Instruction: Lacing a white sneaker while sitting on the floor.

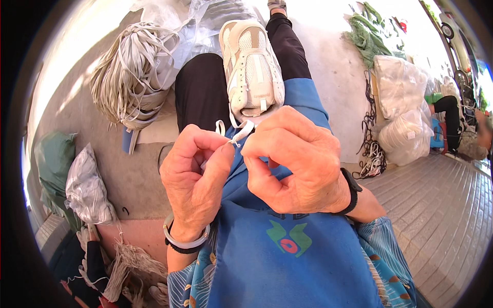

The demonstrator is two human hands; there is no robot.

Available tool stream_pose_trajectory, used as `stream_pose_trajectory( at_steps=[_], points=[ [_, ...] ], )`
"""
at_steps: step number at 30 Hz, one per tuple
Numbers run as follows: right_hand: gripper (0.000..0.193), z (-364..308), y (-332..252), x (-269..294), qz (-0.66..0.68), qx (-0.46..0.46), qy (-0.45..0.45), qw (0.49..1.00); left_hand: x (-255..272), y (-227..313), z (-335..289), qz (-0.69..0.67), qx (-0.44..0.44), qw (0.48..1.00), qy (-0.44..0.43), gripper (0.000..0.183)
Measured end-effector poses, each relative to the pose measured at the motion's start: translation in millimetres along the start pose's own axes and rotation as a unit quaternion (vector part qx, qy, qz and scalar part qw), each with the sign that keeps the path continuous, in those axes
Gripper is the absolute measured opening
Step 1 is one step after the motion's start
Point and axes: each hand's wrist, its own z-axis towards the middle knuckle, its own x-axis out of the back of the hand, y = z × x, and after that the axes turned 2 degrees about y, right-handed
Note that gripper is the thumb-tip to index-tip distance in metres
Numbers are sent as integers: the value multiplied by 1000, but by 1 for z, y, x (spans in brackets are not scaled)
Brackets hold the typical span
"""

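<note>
A beige and white sneaker (252, 72) rests between my legs, toe pointing away from me and heel toward me. A white shoelace (243, 132) curls out from near its heel. My left hand (197, 172) pinches this lace between thumb and forefinger, and small loops stick up above the fingertips. Close beside it, my right hand (292, 159) is closed in a pinch, its thumb and forefinger almost touching the lace. Whatever lies inside the right fingers is hidden. Both hands are above the blue apron (292, 267) on my lap.
A big bundle of pale grey laces (134, 72) stands at my left. Below it are a green sack (55, 167) and a clear plastic bag (88, 190). On the right lie filled plastic bags (403, 113), dark cords (371, 159) and green netting (367, 43). Another person's leg (449, 120) shows far right.
</note>
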Motion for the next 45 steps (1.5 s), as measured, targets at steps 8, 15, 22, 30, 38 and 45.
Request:
stream_pose_trajectory(
  at_steps=[8,15,22,30,38,45],
  points=[
    [14,-2,3,11,123,-166,-97,974,3,8,-2,-50,25,998,-3,6],
    [17,-3,1,3,58,-114,-41,991,4,6,-5,-13,-7,1000,-5,6],
    [15,-1,1,4,69,-123,-74,987,2,7,-6,8,-17,1000,-24,7],
    [15,0,0,4,92,-184,-60,977,3,4,-5,-30,-3,999,-21,6],
    [18,-4,-4,-1,6,-53,-39,998,2,8,-6,-2,-12,1000,-5,7],
    [18,-4,-5,-1,24,-98,-35,994,5,5,-6,71,-78,994,-14,8]
  ],
)
